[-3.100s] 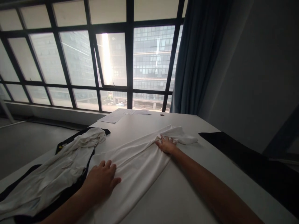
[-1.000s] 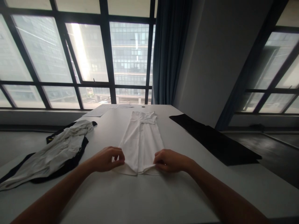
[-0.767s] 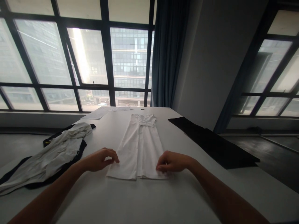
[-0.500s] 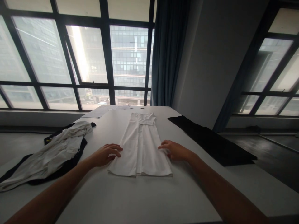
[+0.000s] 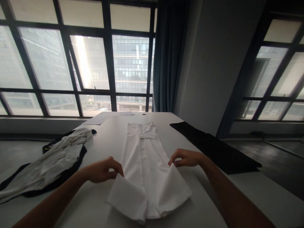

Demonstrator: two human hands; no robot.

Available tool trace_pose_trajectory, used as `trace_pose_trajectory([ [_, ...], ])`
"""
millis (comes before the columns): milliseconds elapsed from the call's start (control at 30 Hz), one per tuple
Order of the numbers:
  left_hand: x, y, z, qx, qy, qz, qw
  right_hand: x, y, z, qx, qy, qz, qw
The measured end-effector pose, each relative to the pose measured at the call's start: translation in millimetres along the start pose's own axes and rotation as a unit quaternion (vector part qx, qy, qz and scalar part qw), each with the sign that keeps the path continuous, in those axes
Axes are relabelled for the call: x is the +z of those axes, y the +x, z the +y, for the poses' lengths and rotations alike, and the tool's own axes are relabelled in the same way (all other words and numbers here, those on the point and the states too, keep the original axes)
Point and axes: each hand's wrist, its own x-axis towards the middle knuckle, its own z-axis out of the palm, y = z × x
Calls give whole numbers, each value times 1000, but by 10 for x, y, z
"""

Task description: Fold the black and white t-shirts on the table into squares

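Observation:
A white shirt lies lengthwise on the table in front of me, its sides folded in toward a middle line. Its far end is bunched and creased. My left hand pinches the left edge of the shirt near its close end. On the other side, my right hand pinches the right edge at about the same height. Between the two hands and my body, the near hem is lifted off the table and its corners flare outward. The fingertips are partly hidden behind the raised cloth.
Left on the white table lies a crumpled light garment over dark cloth. A folded black cloth lies along the right edge. Sheets of paper rest at the far left, before the windows and a blue curtain.
Both hands have gone from lying on the shirt's sides to pinching its edges. The near end of the shirt has been raised and drawn toward me, its hem spreading. The camera has tilted slightly upward.

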Motion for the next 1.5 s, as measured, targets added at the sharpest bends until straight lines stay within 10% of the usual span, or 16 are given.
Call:
trace_pose_trajectory([
  [233,161,415,-382,-147,-291,250,912,121,362,321,110,152,267,945],
  [400,284,424,-691,-225,-240,229,916,203,469,457,175,119,224,951],
  [733,329,492,-556,-85,-139,258,952,210,443,275,119,34,234,964],
  [1067,303,579,-613,-164,-40,208,963,245,507,295,140,-10,231,963],
  [1233,169,700,-679,-44,-27,257,965,277,535,361,124,-53,226,965],
  [1500,71,1100,-1074,-275,-69,280,917,177,878,563,126,-107,303,938],
])
